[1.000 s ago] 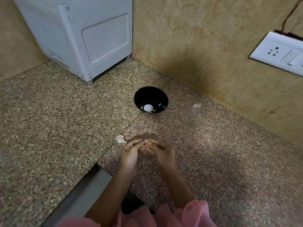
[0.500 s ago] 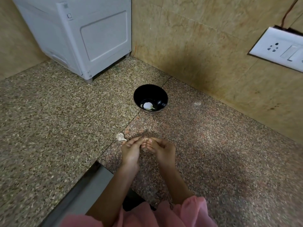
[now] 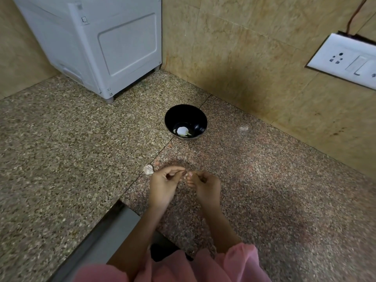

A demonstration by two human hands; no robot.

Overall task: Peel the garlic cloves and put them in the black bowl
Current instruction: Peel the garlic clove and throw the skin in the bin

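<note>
No text, brand, number or sign can be read. The small square badge (image 3: pixel 84 19) on the white plastic appliance (image 3: pixel 114 47) is too blurred to read.

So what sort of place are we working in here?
Most likely a home kitchen: a speckled granite counter, a tiled wall with a switch-and-socket plate, and a pale appliance standing in the corner behind the black bowl.

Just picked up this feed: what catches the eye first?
A black bowl stands on the counter with a peeled garlic clove in it. Nearer, the left hand and right hand meet fingertip to fingertip; what they hold is too small to tell. A garlic piece lies beside the left hand.
</note>
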